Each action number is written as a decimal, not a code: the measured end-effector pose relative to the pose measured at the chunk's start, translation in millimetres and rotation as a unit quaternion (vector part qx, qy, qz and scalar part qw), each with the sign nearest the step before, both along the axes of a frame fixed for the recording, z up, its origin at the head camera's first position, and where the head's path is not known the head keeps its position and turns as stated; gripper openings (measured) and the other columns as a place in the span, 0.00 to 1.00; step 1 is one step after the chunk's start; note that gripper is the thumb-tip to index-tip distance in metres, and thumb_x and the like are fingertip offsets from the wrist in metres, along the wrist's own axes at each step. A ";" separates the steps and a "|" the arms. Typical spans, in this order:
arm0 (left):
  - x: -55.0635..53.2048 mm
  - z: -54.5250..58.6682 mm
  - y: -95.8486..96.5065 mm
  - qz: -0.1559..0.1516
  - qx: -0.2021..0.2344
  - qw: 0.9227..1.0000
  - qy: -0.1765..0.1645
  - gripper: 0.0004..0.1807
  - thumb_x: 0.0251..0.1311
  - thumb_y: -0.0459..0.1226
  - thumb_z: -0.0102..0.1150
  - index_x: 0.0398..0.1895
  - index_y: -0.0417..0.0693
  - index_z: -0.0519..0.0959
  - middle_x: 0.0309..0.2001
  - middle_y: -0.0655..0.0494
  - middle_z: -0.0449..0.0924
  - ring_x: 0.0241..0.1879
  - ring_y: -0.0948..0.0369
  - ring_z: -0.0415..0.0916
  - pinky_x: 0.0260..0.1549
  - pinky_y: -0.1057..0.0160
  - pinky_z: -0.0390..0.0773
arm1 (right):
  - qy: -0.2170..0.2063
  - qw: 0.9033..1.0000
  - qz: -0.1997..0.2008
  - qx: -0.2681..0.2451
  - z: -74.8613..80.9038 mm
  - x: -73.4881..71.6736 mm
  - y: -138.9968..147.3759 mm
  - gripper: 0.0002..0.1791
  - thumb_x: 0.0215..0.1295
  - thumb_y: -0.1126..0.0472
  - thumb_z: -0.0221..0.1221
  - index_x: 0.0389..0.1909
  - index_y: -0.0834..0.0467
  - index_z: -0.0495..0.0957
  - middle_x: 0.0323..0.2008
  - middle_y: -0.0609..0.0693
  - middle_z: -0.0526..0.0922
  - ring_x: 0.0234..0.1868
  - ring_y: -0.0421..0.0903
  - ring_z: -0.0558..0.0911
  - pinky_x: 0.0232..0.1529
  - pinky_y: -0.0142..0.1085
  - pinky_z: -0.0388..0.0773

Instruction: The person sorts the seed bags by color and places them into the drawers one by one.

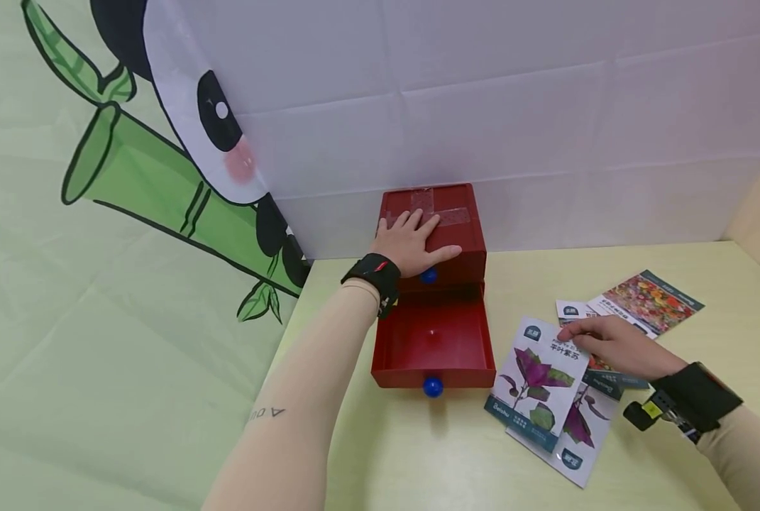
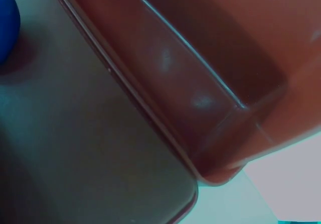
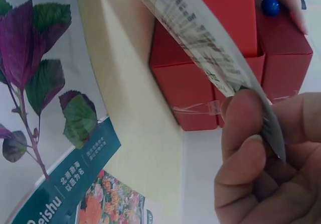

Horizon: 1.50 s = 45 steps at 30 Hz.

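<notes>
My left hand [image 1: 408, 245] rests with spread fingers on top of a small red drawer box [image 1: 463, 202]. Its lower drawer [image 1: 431, 341] is pulled out, and the inside looks bare; the drawer wall [image 2: 165, 58] fills much of the left wrist view. Blue knobs [image 1: 433, 387] sit on the drawer fronts. To the right, my right hand [image 1: 629, 348] pinches the top corner of a seed packet [image 1: 536, 383] with a purple-leaf plant picture. In the right wrist view, thumb and finger grip this packet [image 3: 213, 43], seen nearly edge-on.
Under the held packet lies another purple-plant packet [image 1: 587, 426]. More seed packets with flower pictures [image 1: 654, 301] lie behind the right hand on the pale table [image 1: 405, 454]. A white cloth [image 1: 514, 128] hangs behind, and a green panda-print cloth [image 1: 130, 355] covers the left side.
</notes>
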<state>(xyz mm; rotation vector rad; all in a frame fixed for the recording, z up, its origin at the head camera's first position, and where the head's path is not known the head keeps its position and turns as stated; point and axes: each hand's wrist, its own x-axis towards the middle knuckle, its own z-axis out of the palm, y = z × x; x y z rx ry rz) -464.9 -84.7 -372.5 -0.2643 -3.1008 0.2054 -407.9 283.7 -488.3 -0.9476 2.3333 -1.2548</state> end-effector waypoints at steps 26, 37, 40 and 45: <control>10.8 4.1 -0.5 -0.008 0.006 1.000 0.002 0.49 0.51 0.77 0.23 0.74 0.66 0.45 0.74 0.53 0.46 0.70 0.52 0.41 0.65 0.37 0.42 | 0.088 0.995 -0.045 -0.031 43.7 39.1 9.3 0.14 0.71 0.64 0.50 0.54 0.59 0.74 0.51 0.59 0.75 0.35 0.43 0.76 0.23 0.35 0.73; 12.5 4.6 -1.2 -0.010 0.011 1.000 -0.001 0.49 0.50 0.78 0.24 0.74 0.67 0.45 0.74 0.53 0.45 0.71 0.53 0.40 0.65 0.37 0.41 | 0.101 0.994 -0.039 -0.034 61.6 55.7 15.6 0.26 0.66 0.72 0.51 0.64 0.55 0.66 0.58 0.52 0.66 0.42 0.41 0.78 0.36 0.31 0.79; 11.8 4.4 -0.9 -0.008 0.009 1.000 -0.004 0.50 0.50 0.78 0.23 0.74 0.67 0.45 0.74 0.53 0.45 0.71 0.53 0.39 0.65 0.37 0.40 | 0.113 0.992 -0.044 -0.034 66.0 57.4 16.4 0.26 0.66 0.73 0.51 0.64 0.55 0.65 0.56 0.51 0.65 0.41 0.41 0.79 0.36 0.30 0.79; 10.6 3.9 -1.0 -0.007 0.002 1.000 -0.009 0.49 0.51 0.78 0.22 0.74 0.67 0.43 0.74 0.53 0.44 0.71 0.52 0.39 0.65 0.37 0.40 | 0.149 0.984 -0.092 -0.016 71.8 57.4 14.6 0.22 0.66 0.69 0.53 0.60 0.53 0.69 0.51 0.49 0.69 0.40 0.41 0.77 0.34 0.29 0.80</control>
